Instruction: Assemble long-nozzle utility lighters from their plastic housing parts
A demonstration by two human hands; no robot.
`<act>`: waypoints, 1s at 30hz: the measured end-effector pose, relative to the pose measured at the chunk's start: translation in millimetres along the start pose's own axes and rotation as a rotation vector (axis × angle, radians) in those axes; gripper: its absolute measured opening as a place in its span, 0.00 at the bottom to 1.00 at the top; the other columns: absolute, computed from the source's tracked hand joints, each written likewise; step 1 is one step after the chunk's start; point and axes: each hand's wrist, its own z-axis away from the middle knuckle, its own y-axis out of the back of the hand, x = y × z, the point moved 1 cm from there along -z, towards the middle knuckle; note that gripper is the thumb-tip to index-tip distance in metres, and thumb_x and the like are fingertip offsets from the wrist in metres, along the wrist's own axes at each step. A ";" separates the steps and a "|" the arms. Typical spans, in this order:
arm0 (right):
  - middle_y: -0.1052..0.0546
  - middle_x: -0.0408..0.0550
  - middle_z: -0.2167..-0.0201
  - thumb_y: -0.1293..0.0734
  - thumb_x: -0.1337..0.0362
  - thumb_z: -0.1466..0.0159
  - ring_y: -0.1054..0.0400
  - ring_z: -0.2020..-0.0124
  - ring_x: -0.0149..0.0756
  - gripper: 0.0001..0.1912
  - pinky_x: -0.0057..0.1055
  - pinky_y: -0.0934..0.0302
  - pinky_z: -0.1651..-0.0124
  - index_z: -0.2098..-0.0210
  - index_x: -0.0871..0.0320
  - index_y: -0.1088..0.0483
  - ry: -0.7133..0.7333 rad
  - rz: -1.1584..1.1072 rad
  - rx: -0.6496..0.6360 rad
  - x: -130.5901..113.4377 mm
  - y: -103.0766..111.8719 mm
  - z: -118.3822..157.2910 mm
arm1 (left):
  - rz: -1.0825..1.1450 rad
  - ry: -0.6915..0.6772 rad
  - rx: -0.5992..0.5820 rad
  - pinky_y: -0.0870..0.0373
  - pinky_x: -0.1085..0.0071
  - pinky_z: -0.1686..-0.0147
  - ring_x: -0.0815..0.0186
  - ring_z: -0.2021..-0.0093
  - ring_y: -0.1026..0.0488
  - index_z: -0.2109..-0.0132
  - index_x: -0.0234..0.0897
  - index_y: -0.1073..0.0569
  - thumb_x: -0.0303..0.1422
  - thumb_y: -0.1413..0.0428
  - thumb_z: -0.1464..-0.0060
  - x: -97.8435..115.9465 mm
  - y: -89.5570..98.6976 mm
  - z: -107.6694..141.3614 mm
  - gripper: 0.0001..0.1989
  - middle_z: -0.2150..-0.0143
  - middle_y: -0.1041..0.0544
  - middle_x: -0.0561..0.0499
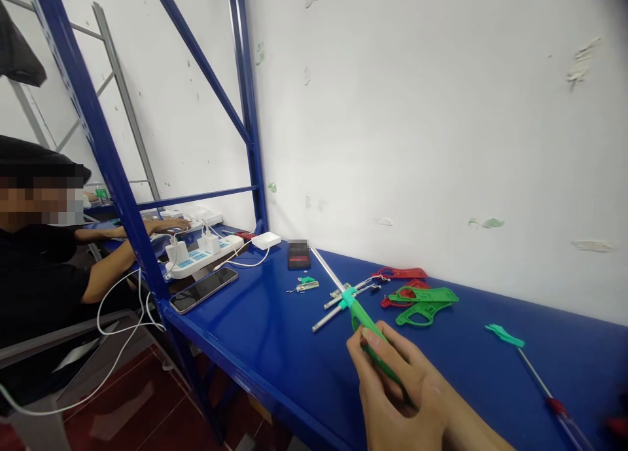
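Note:
My right hand (405, 385) is closed round a green plastic handle (362, 317), thumb pressed on its side. At the handle's far end sits a teal clip-like piece (348, 298), from which a thin pale rod (328, 268) runs up toward the wall. Silver rods (328, 319) lie beside and partly behind the teal piece; whether they are joined to it I cannot tell. Close by on the right are green plastic handles with loops (426, 300) and red ones (405, 273). My left hand does not show as a separate hand.
A small green-and-metal part (307, 284) and a dark box (299, 254) lie on the blue table (265, 326). Leftward are a phone (206, 290), a power strip (201, 258) with cables, and a blue post (110, 156). A person's arm (115, 271) reaches beyond it. A teal-tipped rod (534, 371) lies right.

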 end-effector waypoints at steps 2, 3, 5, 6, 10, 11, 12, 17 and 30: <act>0.24 0.43 0.68 0.23 0.30 0.51 0.27 0.65 0.38 0.38 0.30 0.32 0.62 0.54 0.52 0.27 -0.034 -0.007 0.028 1.5 1.4 2.6 | -0.014 0.008 0.018 0.33 0.58 0.35 0.43 0.32 0.31 0.33 0.40 0.39 0.36 0.32 0.51 -3.3 1.3 0.4 0.42 0.34 0.28 0.37; 0.22 0.44 0.64 0.22 0.30 0.52 0.26 0.61 0.39 0.41 0.30 0.30 0.59 0.51 0.51 0.27 -0.050 -0.013 0.042 2.1 1.8 4.1 | -0.023 0.014 0.026 0.33 0.58 0.35 0.44 0.32 0.31 0.34 0.40 0.39 0.36 0.32 0.50 -4.9 2.2 0.7 0.40 0.34 0.28 0.37; 0.20 0.47 0.52 0.21 0.31 0.53 0.24 0.52 0.42 0.47 0.30 0.30 0.52 0.43 0.49 0.30 -0.076 -0.029 0.066 2.8 2.2 6.3 | -0.043 0.030 0.035 0.33 0.58 0.35 0.43 0.31 0.32 0.34 0.40 0.39 0.36 0.32 0.48 -7.5 4.1 1.3 0.38 0.34 0.28 0.37; 0.21 0.47 0.48 0.21 0.31 0.53 0.25 0.49 0.42 0.50 0.30 0.30 0.49 0.39 0.48 0.33 -0.090 -0.036 0.072 3.0 2.1 6.5 | -0.049 0.035 0.034 0.34 0.57 0.35 0.43 0.31 0.33 0.35 0.40 0.39 0.36 0.32 0.48 -8.2 4.8 1.5 0.38 0.34 0.28 0.37; 0.21 0.43 0.63 0.22 0.29 0.53 0.24 0.61 0.37 0.53 0.27 0.31 0.59 0.36 0.49 0.34 -0.146 -0.031 0.042 4.4 1.7 -1.4 | -0.029 0.000 0.027 0.32 0.59 0.36 0.43 0.32 0.31 0.33 0.39 0.40 0.37 0.32 0.48 -8.0 4.9 1.7 0.40 0.35 0.28 0.36; 0.25 0.40 0.70 0.22 0.28 0.54 0.27 0.67 0.35 0.52 0.26 0.33 0.65 0.39 0.50 0.31 -0.156 -0.022 0.024 5.1 1.9 -5.1 | -0.015 -0.008 0.022 0.32 0.59 0.37 0.44 0.33 0.31 0.32 0.39 0.40 0.38 0.32 0.48 -7.7 4.3 1.5 0.41 0.35 0.27 0.36; 0.28 0.39 0.75 0.22 0.27 0.55 0.30 0.71 0.33 0.51 0.25 0.35 0.68 0.42 0.51 0.29 -0.161 -0.014 0.008 5.7 2.3 -8.8 | 0.000 -0.010 0.014 0.31 0.60 0.37 0.44 0.33 0.30 0.31 0.39 0.41 0.39 0.31 0.49 -7.6 3.6 1.2 0.43 0.36 0.27 0.36; 0.23 0.42 0.70 0.22 0.31 0.52 0.26 0.67 0.38 0.48 0.28 0.32 0.67 0.40 0.50 0.29 -0.131 0.011 0.012 8.8 7.4 -13.7 | 0.034 -0.016 0.015 0.31 0.61 0.37 0.45 0.34 0.29 0.31 0.36 0.40 0.42 0.32 0.50 -10.1 1.2 0.4 0.44 0.37 0.26 0.36; 0.20 0.51 0.47 0.22 0.26 0.59 0.23 0.52 0.48 0.59 0.33 0.27 0.59 0.36 0.48 0.31 -0.101 0.052 0.073 26.4 14.4 -28.0 | 0.066 -0.014 0.009 0.29 0.60 0.37 0.43 0.32 0.29 0.29 0.37 0.44 0.45 0.32 0.50 -13.4 -1.1 -0.2 0.48 0.34 0.28 0.35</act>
